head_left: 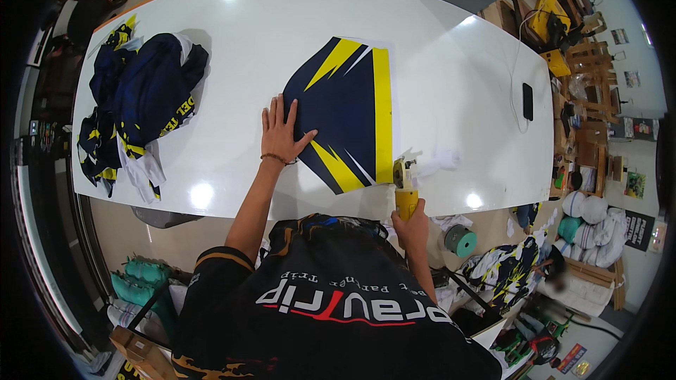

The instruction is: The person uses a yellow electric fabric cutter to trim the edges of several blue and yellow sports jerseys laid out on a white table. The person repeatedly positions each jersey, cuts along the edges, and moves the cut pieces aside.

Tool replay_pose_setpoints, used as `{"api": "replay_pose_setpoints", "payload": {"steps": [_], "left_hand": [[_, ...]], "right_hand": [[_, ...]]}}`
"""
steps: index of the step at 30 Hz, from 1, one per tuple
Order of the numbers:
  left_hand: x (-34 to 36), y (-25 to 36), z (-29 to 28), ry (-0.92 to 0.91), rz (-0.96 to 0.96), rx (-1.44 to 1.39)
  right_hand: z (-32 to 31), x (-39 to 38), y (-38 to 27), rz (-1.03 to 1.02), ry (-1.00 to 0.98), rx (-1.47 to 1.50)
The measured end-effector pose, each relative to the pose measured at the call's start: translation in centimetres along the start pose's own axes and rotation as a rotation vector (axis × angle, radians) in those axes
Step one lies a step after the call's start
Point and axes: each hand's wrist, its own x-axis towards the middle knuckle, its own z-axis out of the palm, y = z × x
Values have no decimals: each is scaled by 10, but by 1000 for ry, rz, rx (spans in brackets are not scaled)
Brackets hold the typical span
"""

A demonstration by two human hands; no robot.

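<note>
A navy fabric panel (pixel 338 98) with yellow bands and white slashes lies flat on the white table (pixel 465 77), with a pale layer showing along its right edge. My left hand (pixel 282 134) rests spread on the panel's left side, fingers apart. In my right hand (pixel 408 218) is a yellow handheld electric cutter (pixel 405 197), held upright with its round metal head at the panel's lower right corner. A small crumpled white scrap (pixel 445 158) lies just right of the cutter.
A pile of navy, yellow and white fabric (pixel 148 98) covers the table's left part. A black phone (pixel 527 100) and white cord lie near the right edge. Beyond that are wooden frames (pixel 591 84), white bundles (pixel 591 211) and a green roll (pixel 460 241) below the table.
</note>
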Motion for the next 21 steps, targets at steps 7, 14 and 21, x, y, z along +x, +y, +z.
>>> {"api": "replay_pose_setpoints", "payload": {"steps": [7, 14, 21], "left_hand": [[-1, -2, 0, -3, -4, -29], [-1, -3, 4, 14, -10, -52], [0, -1, -1, -13, -9, -50]], "right_hand": [[-15, 38, -37, -37, -14, -45], [-23, 88, -67, -39, -34, -76], [-32, 137, -100, -82, -15, -79]]}}
